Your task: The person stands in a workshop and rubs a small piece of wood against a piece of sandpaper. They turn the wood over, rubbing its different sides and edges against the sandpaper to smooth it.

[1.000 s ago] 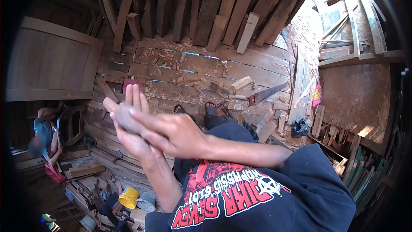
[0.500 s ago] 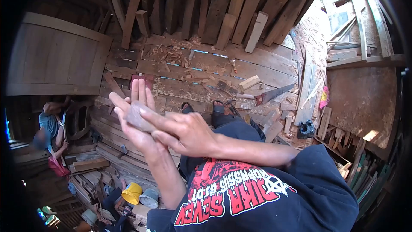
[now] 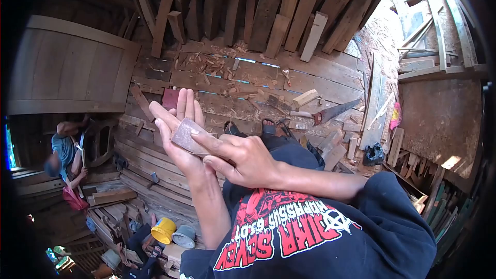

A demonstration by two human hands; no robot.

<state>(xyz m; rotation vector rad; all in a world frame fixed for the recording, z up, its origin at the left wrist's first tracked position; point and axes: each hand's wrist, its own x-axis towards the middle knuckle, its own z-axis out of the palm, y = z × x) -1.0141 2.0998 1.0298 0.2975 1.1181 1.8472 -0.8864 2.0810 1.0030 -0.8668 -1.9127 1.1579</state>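
My left hand (image 3: 181, 142) is held up in front of me, palm up, with its fingers stretched out. Across its palm lies a small greyish-brown piece of sandpaper (image 3: 186, 133), slightly curved. My right hand (image 3: 245, 161) reaches in from the right and holds this piece, its extended fingers pressing on the face and its thumb at the lower edge. Part of the sandpaper is hidden beneath the right fingers.
A handsaw (image 3: 336, 112) and a wood block (image 3: 306, 98) lie on the plank floor among shavings (image 3: 206, 67). Upright timbers (image 3: 266, 18) line the back. Another person (image 3: 67, 150) works at the left, near a yellow bucket (image 3: 163, 230) and a grey bucket (image 3: 184, 236).
Both hands appear a little farther right, as does the whole scene. The sandpaper shows more of its upper face, with the right fingers lower on it.
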